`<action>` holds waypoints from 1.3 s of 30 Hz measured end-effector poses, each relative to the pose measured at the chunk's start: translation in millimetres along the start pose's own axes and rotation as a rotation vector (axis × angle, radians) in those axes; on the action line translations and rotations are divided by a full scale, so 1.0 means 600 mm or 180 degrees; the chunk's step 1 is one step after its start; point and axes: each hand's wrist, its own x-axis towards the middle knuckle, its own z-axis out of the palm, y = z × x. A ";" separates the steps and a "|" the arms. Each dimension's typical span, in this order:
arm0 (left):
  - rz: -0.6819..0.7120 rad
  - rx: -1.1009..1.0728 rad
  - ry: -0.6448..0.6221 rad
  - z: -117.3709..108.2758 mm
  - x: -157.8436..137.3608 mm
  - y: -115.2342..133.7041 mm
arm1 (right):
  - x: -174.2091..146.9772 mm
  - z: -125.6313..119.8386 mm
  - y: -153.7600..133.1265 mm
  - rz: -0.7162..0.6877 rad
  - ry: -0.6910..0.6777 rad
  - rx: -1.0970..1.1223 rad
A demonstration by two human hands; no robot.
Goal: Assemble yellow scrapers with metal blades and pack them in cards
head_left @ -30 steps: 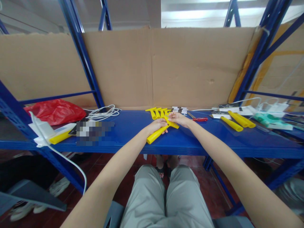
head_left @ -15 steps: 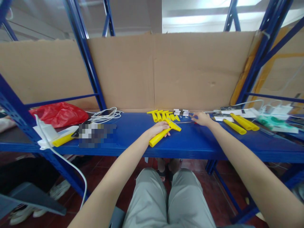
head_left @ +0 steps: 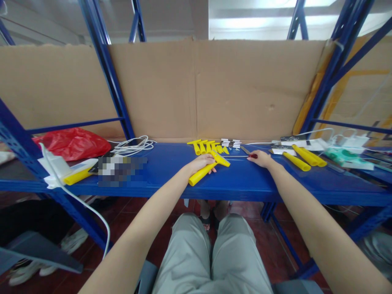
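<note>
My left hand (head_left: 200, 164) is closed around a yellow T-shaped scraper (head_left: 199, 175), its wide head pointing up and to the right above the blue shelf. To its right, my right hand (head_left: 260, 158) has its fingers closed on the dark red handle of a screwdriver (head_left: 252, 156). The thin metal shaft runs left toward the scraper's head; whether the tip touches the scraper I cannot tell. Just behind that handle lies a small knife-like tool (head_left: 245, 150). Several yellow T-shaped pieces (head_left: 202, 146) and white-and-black blade packs (head_left: 230, 143) lie beyond my hands.
Yellow tubular handles (head_left: 301, 157) lie at the right, near a green bag (head_left: 346, 158) and white cables. A red plastic bag (head_left: 75, 143), a coiled white cable (head_left: 137, 145) and a white box (head_left: 56, 165) sit at the left. A cardboard panel (head_left: 226, 90) stands behind.
My right hand has shifted down from beside the knife-like tool and closed on the screwdriver's red handle. My left hand still holds the scraper in much the same place. The view has shifted slightly.
</note>
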 end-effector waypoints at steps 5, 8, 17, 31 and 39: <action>0.0013 0.0041 0.0001 -0.001 0.000 -0.003 | 0.000 -0.004 -0.001 -0.0087 -0.0233 0.0112; 0.0071 0.0035 -0.0044 -0.003 0.002 -0.007 | 0.001 -0.002 0.002 -0.0189 -0.0199 0.0031; -0.0013 0.0021 -0.0028 -0.003 0.002 -0.003 | 0.008 0.008 0.008 0.0164 -0.0091 -0.0184; 0.0047 0.0111 0.0052 0.009 -0.008 0.007 | 0.001 -0.017 -0.012 -0.0260 0.0424 0.0662; 0.0038 0.0121 0.0080 0.010 -0.010 0.009 | 0.004 -0.014 -0.025 -0.0759 0.0582 0.1091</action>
